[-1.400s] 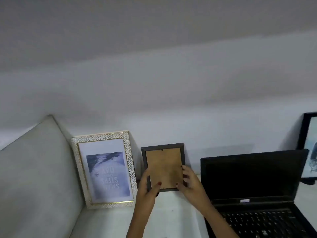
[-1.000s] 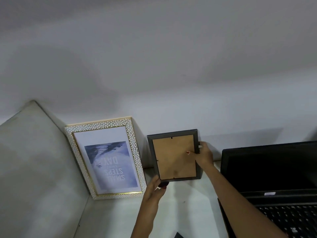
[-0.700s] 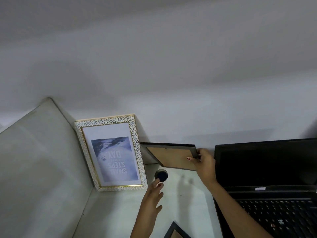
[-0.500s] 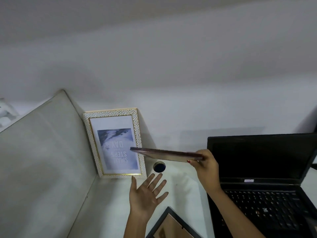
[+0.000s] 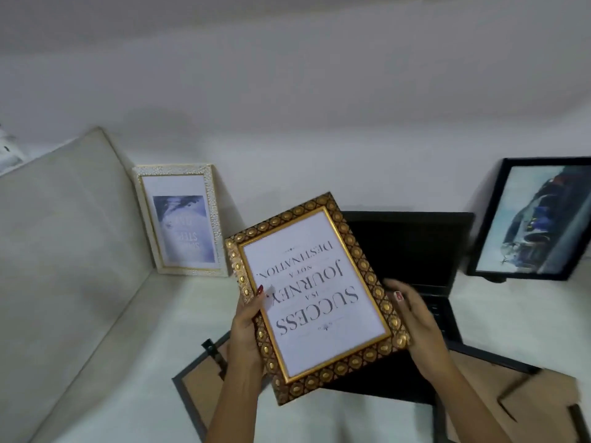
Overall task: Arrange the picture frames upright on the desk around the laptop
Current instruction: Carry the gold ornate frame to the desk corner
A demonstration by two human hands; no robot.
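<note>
I hold a gold-and-brown ornate frame (image 5: 315, 295) face up above the desk, its "Success is a journey" print upside down to me. My left hand (image 5: 248, 321) grips its left edge and my right hand (image 5: 415, 318) its right edge. The frame hides part of the open black laptop (image 5: 415, 247). A white-and-gold frame (image 5: 182, 220) leans upright on the wall at the left. To the laptop's right a black-framed picture (image 5: 537, 219) stands upright.
Two frames lie face down on the white desk (image 5: 128, 362): a black one (image 5: 198, 385) under my left forearm and a larger one (image 5: 518, 398) at the bottom right. A beige panel (image 5: 57, 244) bounds the desk on the left; the wall is behind.
The small frame held edge-on by my right hand has turned face up, and both hands grip it now. My left hand was open and empty before. The view tilted down.
</note>
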